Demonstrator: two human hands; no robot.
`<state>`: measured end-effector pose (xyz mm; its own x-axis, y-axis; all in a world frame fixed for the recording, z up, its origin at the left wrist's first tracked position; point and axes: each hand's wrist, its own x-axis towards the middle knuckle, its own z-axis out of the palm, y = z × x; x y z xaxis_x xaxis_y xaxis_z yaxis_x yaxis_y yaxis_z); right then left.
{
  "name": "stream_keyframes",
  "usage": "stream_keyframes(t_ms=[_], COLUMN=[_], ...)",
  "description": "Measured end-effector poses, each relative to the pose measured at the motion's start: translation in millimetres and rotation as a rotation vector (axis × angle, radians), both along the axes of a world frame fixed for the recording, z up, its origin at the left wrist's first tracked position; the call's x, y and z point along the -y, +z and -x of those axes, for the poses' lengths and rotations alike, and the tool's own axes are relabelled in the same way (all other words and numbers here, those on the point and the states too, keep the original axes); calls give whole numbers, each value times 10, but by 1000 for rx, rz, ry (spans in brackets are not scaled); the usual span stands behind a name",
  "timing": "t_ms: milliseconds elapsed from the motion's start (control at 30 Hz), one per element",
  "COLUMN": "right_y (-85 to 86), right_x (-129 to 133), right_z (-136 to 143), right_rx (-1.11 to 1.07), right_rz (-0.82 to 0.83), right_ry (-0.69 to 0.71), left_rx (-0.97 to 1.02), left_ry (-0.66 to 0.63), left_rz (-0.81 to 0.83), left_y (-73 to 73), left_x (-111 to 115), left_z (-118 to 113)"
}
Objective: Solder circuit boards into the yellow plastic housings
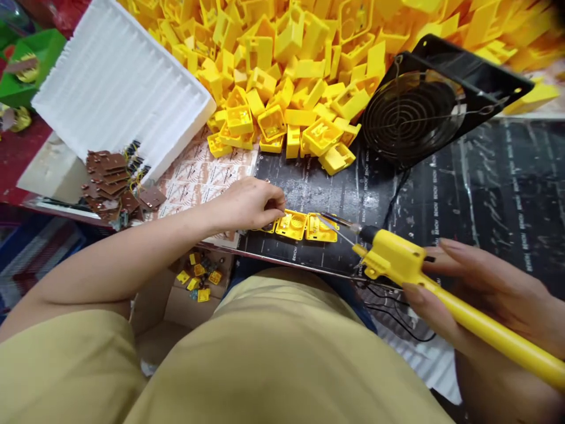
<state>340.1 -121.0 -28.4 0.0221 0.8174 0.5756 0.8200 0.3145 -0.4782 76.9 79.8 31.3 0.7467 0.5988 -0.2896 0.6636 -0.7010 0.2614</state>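
My right hand (494, 300) is closed around a yellow soldering iron (399, 259) with a thin guide beside its dark tip. The tip points left, over the rightmost of a row of small open yellow cases at the bench's front edge. That right case (322, 228) touches the middle case (291, 225); another case on the left is mostly hidden. My left hand (256, 203) is at the left end of the row, thumb and fingers pinched together over the cases. Whatever lies between its fingertips is too small or hidden to make out.
Yellow cases (282, 76) are heaped along the back. A black fan (415, 118) stands at right on the dark bench (485, 194). At left are a white foam block (128, 82) and stacked brown circuit boards (108, 182). A cardboard box (161, 306) with yellow parts sits below the edge.
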Motion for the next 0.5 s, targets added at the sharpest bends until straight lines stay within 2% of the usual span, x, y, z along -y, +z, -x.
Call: stream_keyframes(t_ms=[67,133,267,500], right_y=[80,166,254,253], right_x=[-105,-197,-280,-362], right_z=[90,204,377,459], right_rx=[14,-20,-7,128], right_rz=[-21,-25,-15,-83], right_ry=[229,348,340,329], left_rx=[18,16,-4,-83], left_ry=[6,-6,-27,-55], left_rz=[-4,-21,-75,-108], left_y=[-14,-33,-63,-14], left_x=[7,17,20,-7], left_z=[-4,-18,-43,-143])
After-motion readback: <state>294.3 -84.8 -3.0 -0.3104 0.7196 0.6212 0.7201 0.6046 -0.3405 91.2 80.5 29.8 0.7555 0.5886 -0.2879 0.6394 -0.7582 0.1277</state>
